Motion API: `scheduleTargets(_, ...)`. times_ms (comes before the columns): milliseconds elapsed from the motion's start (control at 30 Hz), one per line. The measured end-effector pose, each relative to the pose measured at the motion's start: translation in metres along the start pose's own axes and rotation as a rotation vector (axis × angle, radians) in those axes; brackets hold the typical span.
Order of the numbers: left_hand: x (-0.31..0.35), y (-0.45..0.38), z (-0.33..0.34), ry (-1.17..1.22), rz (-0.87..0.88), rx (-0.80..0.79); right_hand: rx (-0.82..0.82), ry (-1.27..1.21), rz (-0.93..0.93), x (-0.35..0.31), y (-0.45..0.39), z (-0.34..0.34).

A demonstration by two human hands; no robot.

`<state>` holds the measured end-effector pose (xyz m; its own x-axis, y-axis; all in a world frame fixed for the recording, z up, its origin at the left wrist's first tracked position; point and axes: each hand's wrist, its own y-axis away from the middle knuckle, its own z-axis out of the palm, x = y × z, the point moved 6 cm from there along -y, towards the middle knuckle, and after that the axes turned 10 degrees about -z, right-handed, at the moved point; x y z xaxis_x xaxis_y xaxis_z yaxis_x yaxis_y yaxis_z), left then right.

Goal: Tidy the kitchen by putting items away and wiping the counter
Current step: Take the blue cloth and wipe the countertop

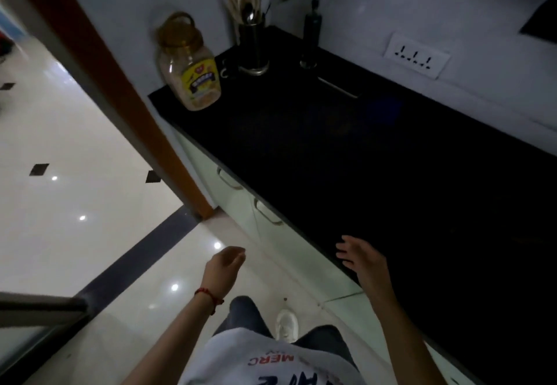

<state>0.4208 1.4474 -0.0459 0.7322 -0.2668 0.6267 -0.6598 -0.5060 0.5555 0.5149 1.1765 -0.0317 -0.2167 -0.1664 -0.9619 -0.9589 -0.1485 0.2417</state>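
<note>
**Empty hands by the dark bench**

The left hand [224,265] is hanging over the floor, fingers loosely curled, holding nothing. The right hand [360,256] is reaching over the bench [346,158] edge, fingers spread open and empty. A big jar [190,66] is sitting at the far corner, near a cup of chopsticks [251,44] and a dark bottle [312,33].

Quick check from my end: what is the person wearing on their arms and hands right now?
Both forearms are bare, with no sleeves reaching them and no gloves on either hand. The left hand has a thin red string bracelet tied at the wrist, one loose end hanging down. The right hand and its wrist carry nothing: no watch, band or ring visible in this dim view.
</note>
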Motion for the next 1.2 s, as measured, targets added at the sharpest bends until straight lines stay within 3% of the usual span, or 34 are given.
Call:
scheduleTargets(400, 0.175, -0.099, 0.068, -0.528, 0.64, -0.036, 0.391, 0.019, 0.065, -0.016, -0.089, -0.054)
scheduleTargets(667, 0.202, -0.167, 0.094, -0.923, 0.714, -0.096, 0.55, 0.125, 0.189, -0.04, -0.198, -0.074)
scheduleTargets(1000, 0.192, -0.183, 0.1, -0.894, 0.797, -0.079, 0.693, 0.248, 0.193, -0.067, -0.344, -0.101)
scheduleTargets(1200, 0.193, -0.184, 0.1, -0.882, 0.806, -0.072, 0.653, 0.391, 0.181, -0.074, -0.396, -0.094)
